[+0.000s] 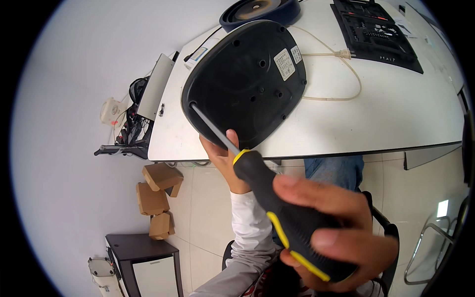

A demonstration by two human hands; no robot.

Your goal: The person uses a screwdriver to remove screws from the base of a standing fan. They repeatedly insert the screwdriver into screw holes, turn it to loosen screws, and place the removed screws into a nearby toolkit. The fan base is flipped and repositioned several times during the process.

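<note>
A black plastic appliance base (232, 74) is tipped up at the table's near left, its underside with recessed screw holes and white labels facing me. My left hand (222, 158) grips its lower edge, the thumb over the rim and the other fingers partly hidden behind. In my right hand (341, 222) is a screwdriver (255, 171) with a black and yellow handle. The fingers wrap round the handle, slightly blurred. Its grey shaft slants up to the left, and the tip sits at a recessed hole near the base's left edge. Whether a screw is in that hole is hidden.
Behind the base stands a round dark-blue part (287, 12) with a brownish disc. A pale cord with a plug (342, 54) loops over the white table (376, 119). An open black tool case (376, 34) lies far right. Cardboard boxes (152, 198) and a dark cabinet (143, 245) stand left on the floor.
</note>
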